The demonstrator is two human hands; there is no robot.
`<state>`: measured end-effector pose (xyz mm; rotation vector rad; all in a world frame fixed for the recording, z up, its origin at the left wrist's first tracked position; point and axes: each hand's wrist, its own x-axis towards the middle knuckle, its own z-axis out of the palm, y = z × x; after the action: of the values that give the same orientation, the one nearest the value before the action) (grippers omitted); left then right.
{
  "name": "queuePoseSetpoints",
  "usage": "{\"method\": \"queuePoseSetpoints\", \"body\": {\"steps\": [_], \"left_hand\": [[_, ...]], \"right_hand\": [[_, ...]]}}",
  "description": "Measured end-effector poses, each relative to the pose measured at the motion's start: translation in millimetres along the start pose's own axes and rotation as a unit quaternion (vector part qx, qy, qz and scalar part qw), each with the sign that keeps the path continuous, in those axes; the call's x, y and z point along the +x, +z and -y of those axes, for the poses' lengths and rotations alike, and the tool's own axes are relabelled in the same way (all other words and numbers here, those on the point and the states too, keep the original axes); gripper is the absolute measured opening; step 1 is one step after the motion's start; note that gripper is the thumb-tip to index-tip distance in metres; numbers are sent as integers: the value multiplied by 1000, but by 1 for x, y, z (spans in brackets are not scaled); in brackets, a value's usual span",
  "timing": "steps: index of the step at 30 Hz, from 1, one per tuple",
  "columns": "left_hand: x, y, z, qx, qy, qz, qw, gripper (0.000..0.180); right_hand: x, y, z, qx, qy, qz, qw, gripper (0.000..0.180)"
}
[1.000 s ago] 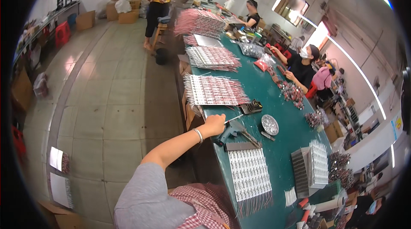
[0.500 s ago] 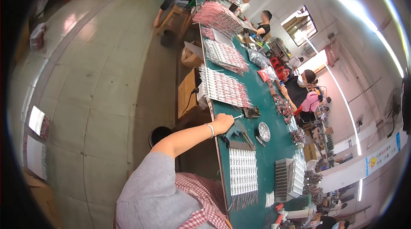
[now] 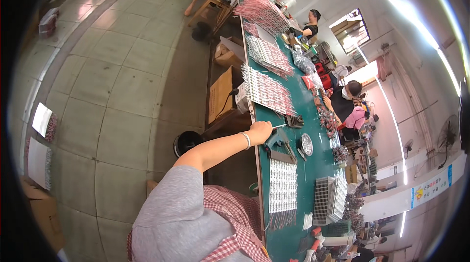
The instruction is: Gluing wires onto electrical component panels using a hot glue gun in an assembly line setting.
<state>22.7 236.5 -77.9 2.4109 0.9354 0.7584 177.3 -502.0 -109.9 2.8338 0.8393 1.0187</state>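
Gripping a thin-shafted tool [image 3: 279, 126] here, just inside the near long edge of the green table [image 3: 307, 182], with its pale shaft pointing toward the far edge. Holding it in the left hand [image 3: 262, 131], with fingers folded closed around it and only the back of the fist on show. Cannot tell how the right hand's fingers are set, out of view.

Look just past the shaft: pointing close to a squat dark holder [image 3: 294, 121], though cannot tell if touching. Right beside the fist, by that same near edge, spot a gun-shaped tool [image 3: 277, 139]. Farther in from the edge, catch a round metal dish [image 3: 307, 143] of shiny bits.

Down along the near edge, see a white panel [image 3: 283, 181] lying flat with wires trailing off, and a dark bar [image 3: 283, 158] across its top. Across toward the far edge, find panels stacked upright [image 3: 323, 202].

Up the near edge, count 3 piles of wire-fringed panels [image 3: 269, 91] running toward the far end. Along the far long edge, see a heap of wired parts [image 3: 327, 120], with a co-worker in a dark top [image 3: 345, 108] beside it. Below the table, notice a cardboard box [image 3: 221, 94].
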Motion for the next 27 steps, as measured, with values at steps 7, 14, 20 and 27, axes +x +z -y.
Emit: {"method": "queuePoseSetpoints", "body": {"steps": [7, 14, 20, 27], "left_hand": [[-5, 11, 25, -171, -86, -36, 981, 19], [3, -7, 43, -253, -155, -29, 954, 22], [-26, -65, 45, -180, -121, -75, 973, 26], [-169, -96, -22, -242, -77, -8, 967, 17]], "right_hand": [[-2, -8, 17, -50, -57, -110, 991, 40], [14, -52, 56, -59, 50, -166, 983, 40], [52, -51, 60, 71, 128, -95, 985, 43], [163, -92, 232, 259, 23, -1, 966, 47]]}}
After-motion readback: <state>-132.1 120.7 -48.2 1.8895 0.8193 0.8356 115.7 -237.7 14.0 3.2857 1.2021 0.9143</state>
